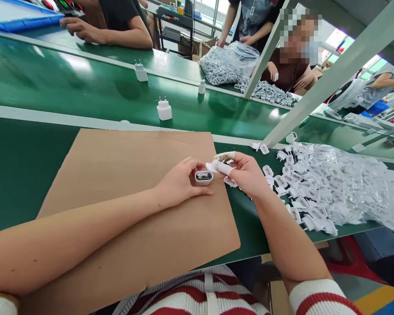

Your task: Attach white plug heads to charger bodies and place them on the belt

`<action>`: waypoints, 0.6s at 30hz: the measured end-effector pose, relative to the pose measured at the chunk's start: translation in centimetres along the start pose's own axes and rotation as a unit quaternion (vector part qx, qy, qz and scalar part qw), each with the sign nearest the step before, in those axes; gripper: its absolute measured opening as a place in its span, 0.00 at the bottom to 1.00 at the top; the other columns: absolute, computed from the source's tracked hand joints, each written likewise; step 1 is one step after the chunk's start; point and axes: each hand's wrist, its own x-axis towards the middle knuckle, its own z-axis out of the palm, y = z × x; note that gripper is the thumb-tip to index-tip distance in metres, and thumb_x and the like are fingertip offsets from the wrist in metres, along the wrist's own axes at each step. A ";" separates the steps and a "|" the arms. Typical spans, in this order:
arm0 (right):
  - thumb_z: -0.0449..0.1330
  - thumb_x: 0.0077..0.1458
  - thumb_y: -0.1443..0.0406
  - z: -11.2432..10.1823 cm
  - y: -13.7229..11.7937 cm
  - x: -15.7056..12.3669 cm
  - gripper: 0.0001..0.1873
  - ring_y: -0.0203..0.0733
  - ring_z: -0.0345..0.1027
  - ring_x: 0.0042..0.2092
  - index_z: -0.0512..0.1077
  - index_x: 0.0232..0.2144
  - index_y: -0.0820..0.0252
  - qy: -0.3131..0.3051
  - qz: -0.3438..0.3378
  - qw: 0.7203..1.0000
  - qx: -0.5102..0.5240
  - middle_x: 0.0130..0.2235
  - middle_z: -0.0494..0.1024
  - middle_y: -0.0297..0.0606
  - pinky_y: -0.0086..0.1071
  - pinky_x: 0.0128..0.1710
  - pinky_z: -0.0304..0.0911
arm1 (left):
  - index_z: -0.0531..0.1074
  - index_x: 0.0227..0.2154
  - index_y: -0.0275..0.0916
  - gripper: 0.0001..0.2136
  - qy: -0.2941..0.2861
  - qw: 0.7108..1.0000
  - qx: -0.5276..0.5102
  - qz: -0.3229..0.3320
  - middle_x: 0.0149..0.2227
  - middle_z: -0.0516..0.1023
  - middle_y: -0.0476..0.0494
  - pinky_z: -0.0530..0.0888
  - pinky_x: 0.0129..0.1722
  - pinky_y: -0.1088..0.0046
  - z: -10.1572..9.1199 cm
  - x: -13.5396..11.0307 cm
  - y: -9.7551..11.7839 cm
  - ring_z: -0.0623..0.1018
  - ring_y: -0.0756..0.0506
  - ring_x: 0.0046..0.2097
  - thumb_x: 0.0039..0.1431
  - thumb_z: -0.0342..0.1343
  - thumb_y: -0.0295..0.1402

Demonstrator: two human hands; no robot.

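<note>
From my head view, the white housing (203, 178) sits in the curve of my left hand (180, 181), gripped between thumb and fingers, its open end showing the circuitry inside. It is near the right edge of the cardboard sheet (134, 168); I cannot tell whether it touches the sheet. My right hand (249, 175) pinches a small white part (212, 166) just beside the housing. Past that edge, loose plug pieces (297, 190) crowd the surface (19, 148), leaving me little room rightward. Leftward, the cardboard gives me room out to its far left corner. A pale rail (36, 115) bounds the surface's far edge.
</note>
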 end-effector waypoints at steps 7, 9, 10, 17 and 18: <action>0.73 0.52 0.61 1.1 0.9 0.0 0.13 0.40 0.77 0.42 0.78 0.39 0.56 -0.015 -0.101 0.990 -0.099 0.42 0.83 0.37 0.37 0.47 0.74 | 0.80 0.41 0.44 0.16 -0.008 0.999 -0.023 0.025 0.42 0.81 0.45 0.75 0.44 0.63 -0.3 -0.2 -0.5 0.78 0.40 0.44 0.55 0.69 0.49; 0.68 0.58 0.62 1.2 1.0 -0.4 0.14 0.40 0.76 0.44 0.78 0.47 0.55 0.028 -0.175 0.965 -0.191 0.46 0.82 0.38 0.37 0.48 0.73 | 0.80 0.41 0.45 0.17 -0.004 0.999 -0.034 0.029 0.42 0.81 0.44 0.75 0.45 0.62 -0.2 -0.2 -0.5 0.78 0.39 0.45 0.54 0.69 0.49; 0.67 0.60 0.63 1.1 0.9 -0.6 0.16 0.40 0.75 0.45 0.77 0.51 0.54 0.047 -0.204 0.950 -0.232 0.48 0.82 0.38 0.37 0.48 0.73 | 0.80 0.40 0.45 0.17 -0.002 0.999 -0.038 0.029 0.42 0.82 0.44 0.75 0.45 0.62 -0.1 -0.1 -0.5 0.78 0.38 0.45 0.53 0.70 0.50; 0.60 0.63 0.69 1.6 0.4 -1.7 0.10 0.43 0.73 0.38 0.79 0.44 0.54 0.005 -0.295 0.820 -0.490 0.36 0.81 0.37 0.34 0.36 0.65 | 0.80 0.32 0.45 0.15 0.005 0.999 -0.050 0.014 0.35 0.78 0.45 0.73 0.40 0.62 -0.1 -0.1 -0.2 0.77 0.40 0.40 0.54 0.67 0.51; 0.58 0.64 0.70 1.8 0.5 -1.7 0.11 0.42 0.71 0.36 0.79 0.44 0.55 0.004 -0.299 0.804 -0.514 0.36 0.80 0.37 0.33 0.33 0.62 | 0.79 0.31 0.45 0.15 0.005 0.999 -0.048 0.015 0.34 0.77 0.45 0.72 0.40 0.62 -0.1 -0.1 -0.1 0.76 0.40 0.39 0.54 0.67 0.51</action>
